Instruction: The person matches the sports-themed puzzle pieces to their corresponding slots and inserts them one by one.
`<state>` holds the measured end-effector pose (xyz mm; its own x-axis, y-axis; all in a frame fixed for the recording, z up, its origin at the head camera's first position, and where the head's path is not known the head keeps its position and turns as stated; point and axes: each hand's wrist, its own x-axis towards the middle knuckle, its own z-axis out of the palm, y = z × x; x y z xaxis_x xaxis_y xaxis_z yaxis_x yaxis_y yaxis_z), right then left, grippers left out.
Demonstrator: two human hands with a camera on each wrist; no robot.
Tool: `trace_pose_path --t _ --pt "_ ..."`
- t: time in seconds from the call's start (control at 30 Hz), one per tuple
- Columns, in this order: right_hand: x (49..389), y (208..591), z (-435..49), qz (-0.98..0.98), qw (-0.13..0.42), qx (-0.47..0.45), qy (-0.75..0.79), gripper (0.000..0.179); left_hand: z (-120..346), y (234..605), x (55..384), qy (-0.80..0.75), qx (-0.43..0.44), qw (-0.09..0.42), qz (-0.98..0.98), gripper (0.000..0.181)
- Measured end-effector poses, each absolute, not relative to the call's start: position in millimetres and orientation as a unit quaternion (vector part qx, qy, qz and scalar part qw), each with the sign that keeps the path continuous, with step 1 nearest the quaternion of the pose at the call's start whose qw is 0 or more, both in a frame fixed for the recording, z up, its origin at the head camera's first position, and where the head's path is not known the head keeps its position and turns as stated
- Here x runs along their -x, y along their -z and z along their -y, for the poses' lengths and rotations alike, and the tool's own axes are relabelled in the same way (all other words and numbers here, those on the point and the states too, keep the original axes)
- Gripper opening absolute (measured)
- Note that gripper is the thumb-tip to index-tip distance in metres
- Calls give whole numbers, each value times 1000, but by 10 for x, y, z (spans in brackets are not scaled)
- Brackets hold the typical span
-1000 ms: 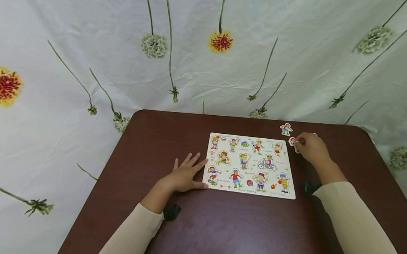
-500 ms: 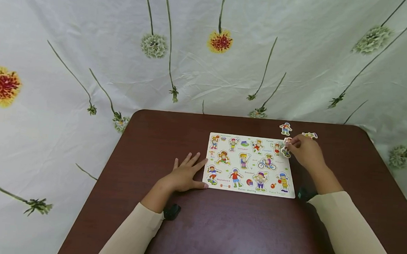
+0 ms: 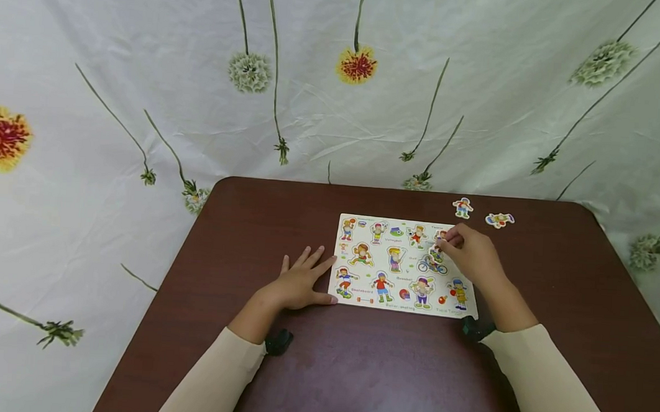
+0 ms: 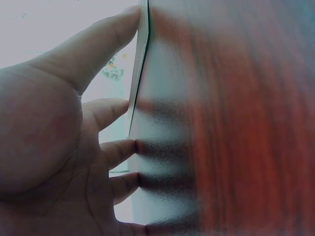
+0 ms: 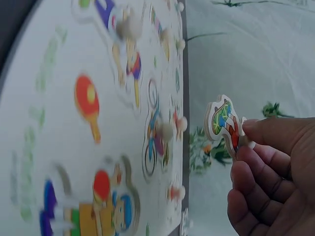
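Note:
A white peg puzzle board (image 3: 380, 253), printed with figures playing sports, lies on the table. My right hand (image 3: 470, 254) is above the board's right part and pinches a figure-shaped puzzle piece (image 5: 226, 123) between thumb and fingers. In the right wrist view the piece shows green and red colours and is held up off the board. My left hand (image 3: 298, 285) rests with fingers spread beside the board's left edge. Its thumb (image 4: 98, 44) touches that edge in the left wrist view. Wooden knobs (image 5: 165, 130) stick up from pieces in the board.
Two loose puzzle pieces lie behind the board's right corner: one in red and blue (image 3: 462, 208), another on its side (image 3: 499, 220). The dark brown table (image 3: 355, 369) meets a white flower-printed cloth (image 3: 313, 105) at the back. Dark wrist cameras sit under both sleeves.
My right hand has lifted the puzzle piece from the table beyond the board's right edge and carried it left over the board. My left hand has stayed in place.

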<state>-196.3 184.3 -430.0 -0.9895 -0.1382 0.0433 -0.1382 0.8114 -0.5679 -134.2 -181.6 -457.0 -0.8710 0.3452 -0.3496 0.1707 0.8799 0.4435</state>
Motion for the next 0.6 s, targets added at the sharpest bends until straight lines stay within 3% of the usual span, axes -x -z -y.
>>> trace_pose_path --t 0.6 --pt "1681 4391 -1162 -934 24 113 339 18 1822 4585 1345 -207 -137 215 -944 92"
